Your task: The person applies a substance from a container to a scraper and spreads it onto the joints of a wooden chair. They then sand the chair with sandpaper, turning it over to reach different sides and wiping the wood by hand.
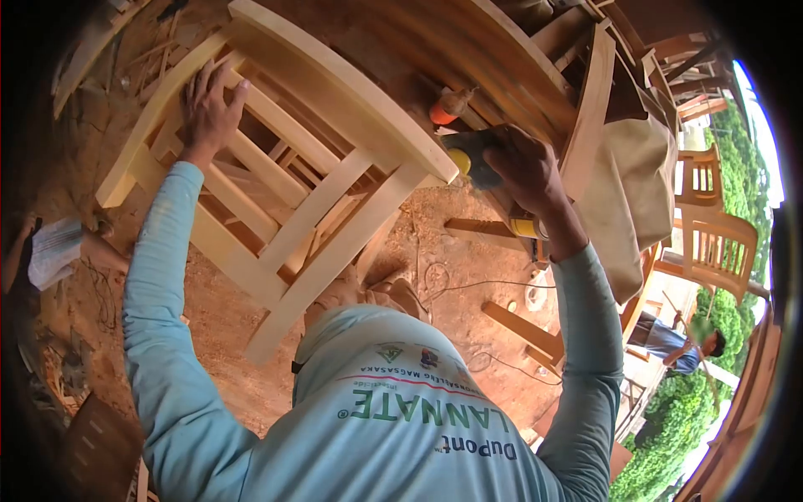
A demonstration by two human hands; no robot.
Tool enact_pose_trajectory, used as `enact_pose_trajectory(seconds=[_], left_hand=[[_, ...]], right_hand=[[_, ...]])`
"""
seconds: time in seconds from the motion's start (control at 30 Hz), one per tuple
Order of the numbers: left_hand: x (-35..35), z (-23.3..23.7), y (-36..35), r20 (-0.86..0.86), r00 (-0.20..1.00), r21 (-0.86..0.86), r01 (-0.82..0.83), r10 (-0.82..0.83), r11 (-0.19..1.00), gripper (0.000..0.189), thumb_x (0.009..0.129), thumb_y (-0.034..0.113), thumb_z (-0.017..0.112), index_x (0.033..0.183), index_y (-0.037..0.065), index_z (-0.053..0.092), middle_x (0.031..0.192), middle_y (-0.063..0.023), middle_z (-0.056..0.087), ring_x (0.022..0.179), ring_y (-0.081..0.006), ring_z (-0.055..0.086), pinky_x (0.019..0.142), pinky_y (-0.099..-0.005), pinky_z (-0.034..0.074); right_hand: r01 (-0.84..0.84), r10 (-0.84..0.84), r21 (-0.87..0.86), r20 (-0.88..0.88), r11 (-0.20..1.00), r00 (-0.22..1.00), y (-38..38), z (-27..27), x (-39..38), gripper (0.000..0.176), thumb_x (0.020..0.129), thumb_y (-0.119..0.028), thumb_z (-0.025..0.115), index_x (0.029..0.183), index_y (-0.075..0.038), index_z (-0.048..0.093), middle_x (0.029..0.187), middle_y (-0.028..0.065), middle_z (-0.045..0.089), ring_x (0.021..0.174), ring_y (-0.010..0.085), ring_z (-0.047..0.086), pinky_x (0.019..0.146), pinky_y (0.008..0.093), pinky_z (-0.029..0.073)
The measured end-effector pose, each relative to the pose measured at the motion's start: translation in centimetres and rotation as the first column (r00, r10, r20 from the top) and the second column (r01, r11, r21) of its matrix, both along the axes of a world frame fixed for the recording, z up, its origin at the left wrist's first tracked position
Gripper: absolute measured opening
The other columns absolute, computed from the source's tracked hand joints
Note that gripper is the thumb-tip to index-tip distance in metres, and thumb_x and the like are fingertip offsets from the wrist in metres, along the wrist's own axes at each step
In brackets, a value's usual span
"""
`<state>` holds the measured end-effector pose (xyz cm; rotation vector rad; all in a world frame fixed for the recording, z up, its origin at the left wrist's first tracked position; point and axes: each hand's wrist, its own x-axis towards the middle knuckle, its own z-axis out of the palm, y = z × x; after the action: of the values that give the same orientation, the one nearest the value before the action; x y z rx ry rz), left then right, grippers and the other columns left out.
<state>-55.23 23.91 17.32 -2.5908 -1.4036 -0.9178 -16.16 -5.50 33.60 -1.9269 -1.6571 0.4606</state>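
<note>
A pale, unpainted wooden chair frame (330,71) with slats and curved rails stands tilted before me. My left hand (209,109) rests on its upper left part, with the fingers stretched over the rail and the thumb apart. At the frame's right corner, my right hand (523,163) is wrapped round a dark teal power tool (478,159). A round yellow part of the tool sits right beside the wooden corner. More yellow shows below my right wrist; the rest of the tool's body is partly hidden by the hand.
An orange-and-grey object (445,109) lies beyond the tool. Brown cloth (623,184) drapes over furniture at the right. Cords (493,287) and wooden pieces (523,328) lie on the dirt floor. One person (682,351) is at the far right, another (58,251) at the left.
</note>
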Motion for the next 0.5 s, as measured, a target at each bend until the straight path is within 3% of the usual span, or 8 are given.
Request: enact_pose_trajectory(seconds=[0.17, 0.27, 0.5], left_hand=[[-0.2, -0.7, 0.4, -0.011, 1.0, 0.018, -0.015, 0.015, 1.0, 0.062, 0.1, 0.053, 0.052, 0.147, 0.013, 0.055, 0.153, -0.0188, 0.048, 0.141, -0.0416, 0.043, 0.118, -0.0549, 0.029], [-0.2, -0.9, 0.5, -0.018, 1.0, 0.022, -0.025, 0.025, 0.999, 0.061, 0.1, 0.052, 0.053, 0.147, 0.013, 0.054, 0.153, -0.0183, 0.048, 0.141, -0.0403, 0.043, 0.119, -0.0537, 0.029], [-0.1, -0.7, 0.3, -0.055, 0.997, 0.022, -0.05, 0.051, 0.999, 0.06, 0.101, 0.051, 0.053, 0.149, 0.015, 0.053, 0.154, -0.0185, 0.048, 0.142, -0.0387, 0.043, 0.119, -0.0508, 0.03]], right_hand=[[0.078, -0.078, -0.095, 0.003, 0.992, 0.997, 0.7, -0.3, -0.6, 0.029, 0.084, -0.014, 0.066, 0.108, 0.0, 0.071, 0.077, 0.0117, 0.067, 0.068, 0.0128, 0.059, 0.065, 0.0339, 0.052], [0.101, -0.104, -0.13, -0.011, 0.986, 0.995, 0.6, -0.1, -0.9, 0.03, 0.085, -0.016, 0.065, 0.109, -0.001, 0.071, 0.078, 0.0141, 0.068, 0.066, 0.0164, 0.061, 0.065, 0.0347, 0.052], [0.039, -0.023, -0.114, 0.141, 0.993, 0.99, 0.4, -1.3, -0.8, 0.025, 0.085, -0.018, 0.062, 0.103, -0.002, 0.069, 0.077, 0.0197, 0.067, 0.066, 0.029, 0.066, 0.065, 0.0392, 0.054]])
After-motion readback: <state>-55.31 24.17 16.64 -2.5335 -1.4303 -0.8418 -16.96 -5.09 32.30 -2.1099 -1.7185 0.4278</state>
